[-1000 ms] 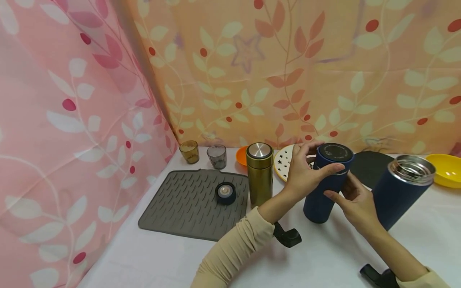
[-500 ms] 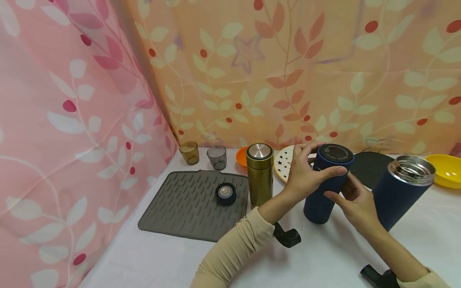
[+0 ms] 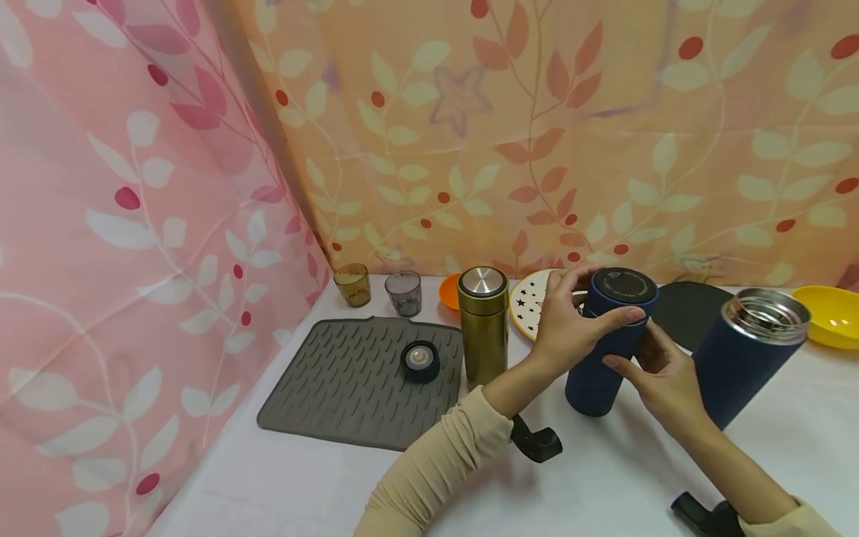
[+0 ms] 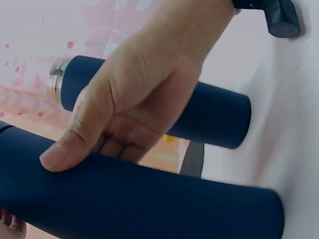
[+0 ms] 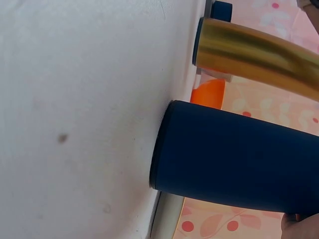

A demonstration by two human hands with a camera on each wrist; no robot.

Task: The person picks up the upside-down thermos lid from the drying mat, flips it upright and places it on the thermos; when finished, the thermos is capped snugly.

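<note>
Left hand (image 3: 567, 322): clamped on matte navy cylindrical flask (image 3: 592, 386), high, fingers part-hidden
Right hand (image 3: 664, 369): clamped lower, fingertips behind, can't see
Round white star-patterned plate (image 3: 524, 301): partly covered

The held dark-blue cylindrical flask (image 3: 596, 380) looked smooth and matt, like the open dark-blue cylindrical flask (image 3: 740, 369), whose metal mouth (image 3: 772, 335) shone. The gold cylindrical flask (image 3: 485, 343) had a glossy metallic sheen; the grey rectangular rubbery mat (image 3: 342, 384) was matt and ridged.
</note>
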